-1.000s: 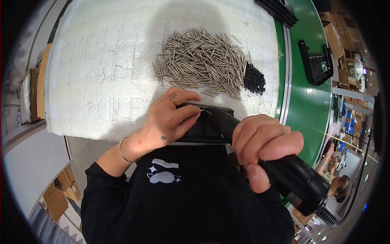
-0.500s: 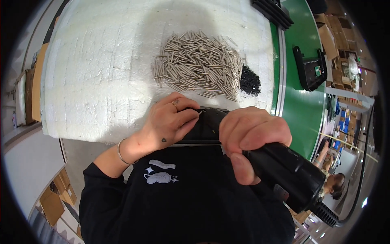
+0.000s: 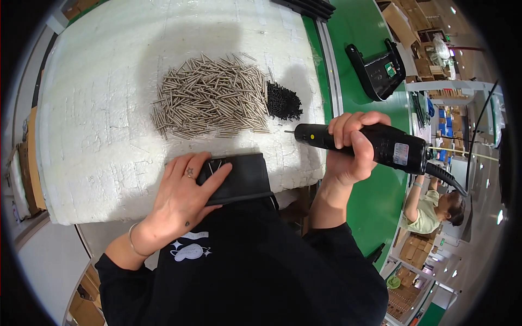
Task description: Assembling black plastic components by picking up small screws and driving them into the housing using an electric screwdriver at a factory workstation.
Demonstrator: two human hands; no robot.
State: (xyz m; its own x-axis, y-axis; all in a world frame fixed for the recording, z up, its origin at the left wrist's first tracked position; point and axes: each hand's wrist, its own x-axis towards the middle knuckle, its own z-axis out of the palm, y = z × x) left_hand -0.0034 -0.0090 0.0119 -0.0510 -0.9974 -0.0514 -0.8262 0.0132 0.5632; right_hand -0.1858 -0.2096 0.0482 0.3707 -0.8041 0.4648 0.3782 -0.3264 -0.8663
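At the near edge of the white padded surface (image 3: 98, 125), my left hand (image 3: 182, 187) grips a dark, box-like plastic part (image 3: 247, 182), its thumb and fingers over the left end. A slim metal piece shows by the fingertips on that part. To the right, my right hand (image 3: 356, 144) is wrapped round a black electric screwdriver (image 3: 394, 145), held almost level in the air, its thin bit pointing left and touching nothing. Beyond my left hand lies a heap of silvery metal pins (image 3: 212, 100). Small black screws (image 3: 284, 102) are piled against its right side.
On the green tabletop (image 3: 364, 214) at the right stands a black tray-like housing (image 3: 377, 70) with a small green circuit board. Stacked black parts (image 3: 307, 7) lie at the far edge. The screwdriver's cable (image 3: 446, 178) trails right, near another person (image 3: 427, 212).
My right hand has swung the screwdriver away from the dark part, out to the right, so its bit now shows. My left hand stays on the part. The whole view has shifted.
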